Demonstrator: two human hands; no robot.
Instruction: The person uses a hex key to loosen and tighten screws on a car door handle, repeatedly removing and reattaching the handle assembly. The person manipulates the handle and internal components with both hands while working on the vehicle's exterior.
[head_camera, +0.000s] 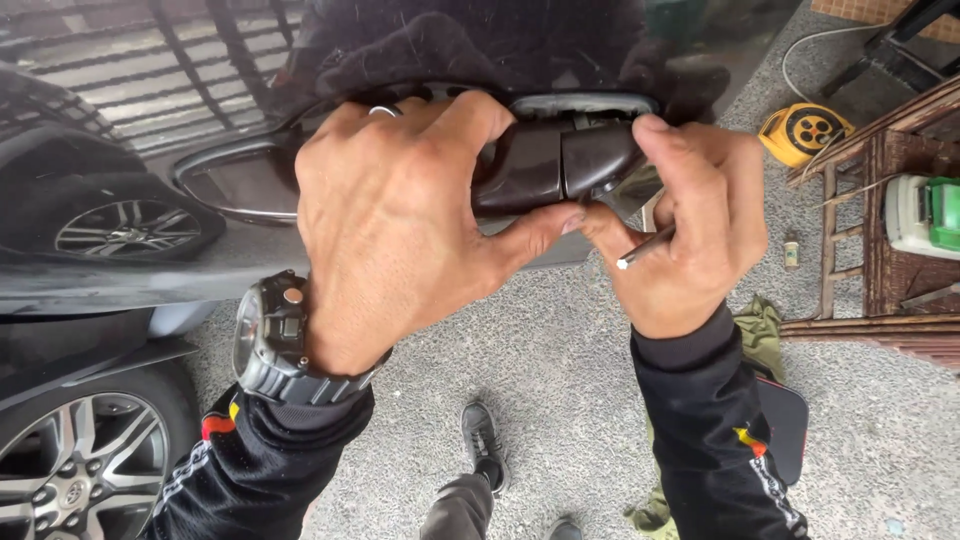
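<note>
Left hand (400, 220) wrapped over dark car door handle (545, 165), thumb pressed under handle, ring worn on one finger; black wristwatch (270, 340) worn on left wrist; right hand (690, 225) pinched on right end of handle, thin metal rod (645, 247) gripped between its fingers (610, 225); glossy dark car door (120, 180) seen behind; alloy wheel (70, 470) seen lower left; yellow cable reel (805, 130) lying on gravel floor (560, 380), upper right; dark shoe (483, 440) seen below.
</note>
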